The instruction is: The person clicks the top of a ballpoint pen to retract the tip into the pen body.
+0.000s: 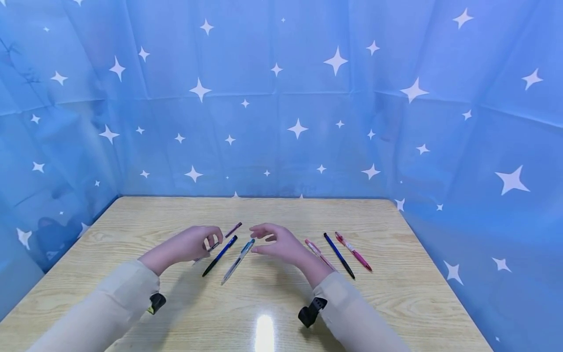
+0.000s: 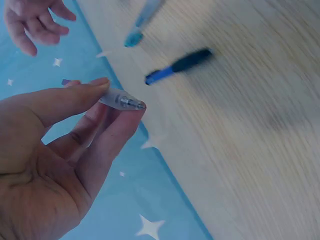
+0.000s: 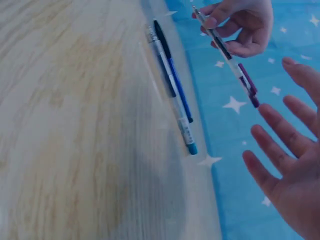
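Observation:
My left hand (image 1: pixel 198 243) pinches a clear pen with a purple clip and end (image 3: pixel 228 57) between thumb and fingers, up off the table. Its metal tip shows at the fingertips in the left wrist view, while the purple end points toward the other hand. My right hand (image 1: pixel 281 243) holds nothing; its fingers are spread and loosely bent, close to that purple end in the right wrist view. Between and below the hands lie a blue pen with a black grip (image 1: pixel 220 255) and a clear pen with a teal end (image 1: pixel 238 261), side by side at a slant.
Right of my right forearm lie a pale pink pen (image 1: pixel 317 252), a dark blue pen (image 1: pixel 339 255) and a red-pink pen (image 1: pixel 354 251), all slanted. The wooden table (image 1: pixel 396 313) ends at a blue curtain with white stars (image 1: pixel 264 122) behind and on both sides.

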`<control>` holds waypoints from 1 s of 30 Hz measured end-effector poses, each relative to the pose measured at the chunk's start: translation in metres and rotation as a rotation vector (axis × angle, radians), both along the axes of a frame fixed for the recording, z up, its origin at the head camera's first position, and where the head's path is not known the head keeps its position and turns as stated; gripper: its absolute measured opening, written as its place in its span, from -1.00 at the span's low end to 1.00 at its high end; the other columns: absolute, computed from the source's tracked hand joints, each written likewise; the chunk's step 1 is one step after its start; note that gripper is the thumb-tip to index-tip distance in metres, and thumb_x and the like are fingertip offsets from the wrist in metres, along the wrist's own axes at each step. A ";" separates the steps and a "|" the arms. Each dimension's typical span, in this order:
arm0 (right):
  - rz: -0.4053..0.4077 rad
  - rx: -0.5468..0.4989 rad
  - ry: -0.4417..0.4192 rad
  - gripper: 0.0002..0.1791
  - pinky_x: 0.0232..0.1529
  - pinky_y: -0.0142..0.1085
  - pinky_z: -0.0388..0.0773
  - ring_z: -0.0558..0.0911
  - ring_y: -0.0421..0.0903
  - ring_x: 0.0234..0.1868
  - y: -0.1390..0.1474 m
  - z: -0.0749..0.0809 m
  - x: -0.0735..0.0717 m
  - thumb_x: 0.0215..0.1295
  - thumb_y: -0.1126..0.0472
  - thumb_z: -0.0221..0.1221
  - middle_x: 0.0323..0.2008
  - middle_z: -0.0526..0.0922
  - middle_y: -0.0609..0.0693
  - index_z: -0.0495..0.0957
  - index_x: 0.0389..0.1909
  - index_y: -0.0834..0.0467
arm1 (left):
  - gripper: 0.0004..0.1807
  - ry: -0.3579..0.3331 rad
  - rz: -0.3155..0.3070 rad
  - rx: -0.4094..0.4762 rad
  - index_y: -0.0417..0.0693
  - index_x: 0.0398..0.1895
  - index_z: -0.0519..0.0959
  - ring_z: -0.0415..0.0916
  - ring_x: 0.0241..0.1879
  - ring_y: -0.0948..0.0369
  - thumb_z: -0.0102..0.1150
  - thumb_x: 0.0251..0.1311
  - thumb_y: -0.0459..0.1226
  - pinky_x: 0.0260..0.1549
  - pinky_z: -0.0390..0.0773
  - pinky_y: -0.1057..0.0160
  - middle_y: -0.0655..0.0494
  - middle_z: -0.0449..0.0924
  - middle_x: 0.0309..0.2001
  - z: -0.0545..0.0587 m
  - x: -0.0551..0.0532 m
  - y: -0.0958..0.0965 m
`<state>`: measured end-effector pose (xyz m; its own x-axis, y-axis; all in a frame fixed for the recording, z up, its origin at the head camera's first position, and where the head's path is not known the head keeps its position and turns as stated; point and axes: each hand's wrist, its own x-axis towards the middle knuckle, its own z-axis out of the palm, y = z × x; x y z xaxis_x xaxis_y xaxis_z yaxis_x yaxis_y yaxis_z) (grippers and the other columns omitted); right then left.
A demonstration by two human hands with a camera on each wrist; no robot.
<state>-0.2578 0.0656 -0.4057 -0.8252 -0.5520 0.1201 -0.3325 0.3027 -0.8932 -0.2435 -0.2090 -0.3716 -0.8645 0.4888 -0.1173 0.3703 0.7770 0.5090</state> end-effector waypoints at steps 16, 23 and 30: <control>-0.147 -0.102 0.028 -0.46 0.20 -0.02 0.39 0.46 -0.05 0.19 0.014 0.016 0.008 0.19 0.08 0.38 0.03 0.60 -0.20 0.51 0.22 -0.15 | -0.56 0.000 -0.010 0.214 -0.04 -0.01 0.44 0.60 -0.26 0.18 0.30 0.10 -0.56 -0.34 0.63 0.23 0.09 0.55 -0.24 0.017 0.016 0.030; -0.176 -0.188 0.073 -0.48 0.18 -0.01 0.41 0.48 0.06 0.19 0.016 0.027 0.016 0.20 0.08 0.37 0.02 0.61 -0.14 0.52 0.20 -0.11 | -0.54 -0.030 0.002 0.364 -0.09 0.03 0.43 0.59 -0.24 0.13 0.28 0.09 -0.57 -0.38 0.64 0.22 0.03 0.54 -0.20 0.020 0.022 0.040; -0.190 -0.252 0.102 -0.47 0.17 -0.07 0.44 0.51 0.02 0.15 0.018 0.040 0.022 0.22 0.16 0.35 0.01 0.61 -0.09 0.50 0.22 -0.12 | -0.53 0.021 0.013 0.470 -0.11 0.03 0.44 0.59 -0.26 0.13 0.32 0.07 -0.57 -0.36 0.63 0.20 0.00 0.55 -0.21 0.022 0.029 0.054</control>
